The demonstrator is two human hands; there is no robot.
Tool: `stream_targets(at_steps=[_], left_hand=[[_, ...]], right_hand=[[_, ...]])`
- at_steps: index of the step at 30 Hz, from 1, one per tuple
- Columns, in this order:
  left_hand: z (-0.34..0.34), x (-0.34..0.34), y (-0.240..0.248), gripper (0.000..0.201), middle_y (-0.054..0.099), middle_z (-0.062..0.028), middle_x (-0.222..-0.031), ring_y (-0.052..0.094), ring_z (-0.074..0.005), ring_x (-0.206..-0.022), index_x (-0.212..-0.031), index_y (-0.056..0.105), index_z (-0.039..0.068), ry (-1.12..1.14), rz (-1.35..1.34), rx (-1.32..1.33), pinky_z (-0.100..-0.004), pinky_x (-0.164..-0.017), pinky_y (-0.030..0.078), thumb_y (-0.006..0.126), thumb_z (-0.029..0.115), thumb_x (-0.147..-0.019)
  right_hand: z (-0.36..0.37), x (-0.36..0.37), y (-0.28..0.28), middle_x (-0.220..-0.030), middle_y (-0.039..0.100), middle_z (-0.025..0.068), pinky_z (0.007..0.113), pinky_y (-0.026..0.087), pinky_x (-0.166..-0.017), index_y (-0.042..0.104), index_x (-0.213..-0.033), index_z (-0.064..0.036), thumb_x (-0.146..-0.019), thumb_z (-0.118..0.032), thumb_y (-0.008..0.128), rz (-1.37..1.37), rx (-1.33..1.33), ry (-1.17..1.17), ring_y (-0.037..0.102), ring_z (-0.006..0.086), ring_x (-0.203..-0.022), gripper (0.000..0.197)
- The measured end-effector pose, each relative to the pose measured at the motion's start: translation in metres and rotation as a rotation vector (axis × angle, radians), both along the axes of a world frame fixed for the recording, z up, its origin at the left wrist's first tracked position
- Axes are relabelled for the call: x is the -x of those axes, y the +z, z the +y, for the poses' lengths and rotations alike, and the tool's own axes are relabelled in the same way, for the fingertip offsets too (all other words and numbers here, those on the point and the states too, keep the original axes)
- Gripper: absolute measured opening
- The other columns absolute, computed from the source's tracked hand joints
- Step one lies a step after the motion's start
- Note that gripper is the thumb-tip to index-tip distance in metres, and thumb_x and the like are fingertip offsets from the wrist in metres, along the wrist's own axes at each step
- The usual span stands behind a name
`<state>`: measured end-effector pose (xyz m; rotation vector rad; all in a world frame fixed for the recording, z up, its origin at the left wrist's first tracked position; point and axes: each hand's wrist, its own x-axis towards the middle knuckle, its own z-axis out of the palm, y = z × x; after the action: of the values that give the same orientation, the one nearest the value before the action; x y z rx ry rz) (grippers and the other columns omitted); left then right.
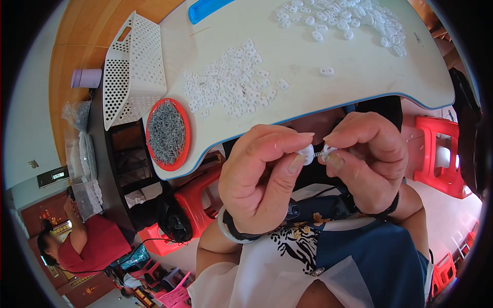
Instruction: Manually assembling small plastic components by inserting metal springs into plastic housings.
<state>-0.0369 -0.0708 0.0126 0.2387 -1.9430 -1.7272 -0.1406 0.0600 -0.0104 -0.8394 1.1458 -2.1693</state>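
Both hands are raised in front of my lap, just off the table's near edge. My left hand (259, 177) pinches a white rounded plastic piece (307, 154) between thumb and forefinger. Opposite it, my right hand (367, 156) pinches a smaller white plastic piece (328, 150), mostly covered by the fingertips. A short metal spring (318, 154) bridges the gap between the two pieces. On the table lie a pile of small white plastic parts (231, 82) and, at the far right, a heap of white oval two-hole parts (354, 20). A red plate (187, 134) of grey springs (165, 133) stands at the left.
A white perforated basket (136, 72) is at the table's left end, beside a lilac cup (86, 78). One oval part (326, 71) lies alone mid-table. A blue tray (205, 9) sits at the back. Red stools (436, 154) stand around; a person in red (92, 246) is at far left.
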Motion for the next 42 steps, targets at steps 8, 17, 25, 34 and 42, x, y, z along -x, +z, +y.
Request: stream_targets(at_steps=[8,17,25,34,42], left_hand=[[-0.0009,0.0015,-0.0013,0.018,0.059,-0.0114,-0.092,0.057,-0.0150,-0.079,-0.104,0.061,-0.004,0.009,0.003,-0.007,-0.0233,-0.069,0.045,0.056,-0.005,-0.086],[-0.0021,0.0010,-0.0021,0.018,0.060,-0.0118,-0.091,0.058,-0.0162,-0.076,-0.103,0.061,-0.003,0.022,-0.010,0.123,-0.0236,-0.068,0.046,0.057,-0.005,-0.085],[-0.0008,0.0015,-0.0009,0.019,0.060,-0.0124,-0.091,0.058,-0.0169,-0.076,-0.103,0.062,-0.003,0.052,-0.031,0.184,-0.0240,-0.067,0.046,0.058,-0.005,-0.085],[-0.0008,0.0017,-0.0037,0.019,0.061,-0.0124,-0.091,0.059,-0.0173,-0.075,-0.103,0.062,-0.002,0.071,-0.041,0.190,-0.0240,-0.067,0.046,0.059,-0.005,-0.084],[0.0010,0.0034,-0.0054,0.019,0.061,-0.0130,-0.091,0.060,-0.0184,-0.076,-0.103,0.062,-0.003,0.043,-0.069,0.187,-0.0244,-0.067,0.047,0.059,-0.005,-0.084]], right_hand=[[0.0004,0.0029,-0.0003,-0.089,0.059,0.0063,0.019,0.043,-0.071,0.057,-0.099,0.0057,-0.081,0.014,0.054,-0.040,-0.012,0.023,0.056,0.0061,-0.080,0.020],[-0.0008,0.0018,-0.0008,-0.089,0.059,0.0059,0.019,0.043,-0.071,0.057,-0.099,0.0055,-0.081,0.015,0.052,-0.047,-0.038,0.010,0.056,0.0055,-0.081,0.021],[-0.0004,0.0015,-0.0021,-0.089,0.058,0.0060,0.018,0.042,-0.071,0.057,-0.100,0.0057,-0.080,0.015,0.052,-0.014,-0.029,-0.004,0.055,0.0055,-0.080,0.022],[-0.0007,0.0023,-0.0028,-0.089,0.057,0.0037,0.017,0.041,-0.068,0.057,-0.100,0.0039,-0.082,0.014,0.051,-0.017,-0.081,0.005,0.053,0.0026,-0.078,0.021],[-0.0047,0.0008,-0.0067,-0.090,0.058,0.0037,0.017,0.043,-0.068,0.055,-0.101,0.0030,-0.085,0.013,0.049,-0.054,-0.035,0.051,0.055,0.0030,-0.080,0.020]])
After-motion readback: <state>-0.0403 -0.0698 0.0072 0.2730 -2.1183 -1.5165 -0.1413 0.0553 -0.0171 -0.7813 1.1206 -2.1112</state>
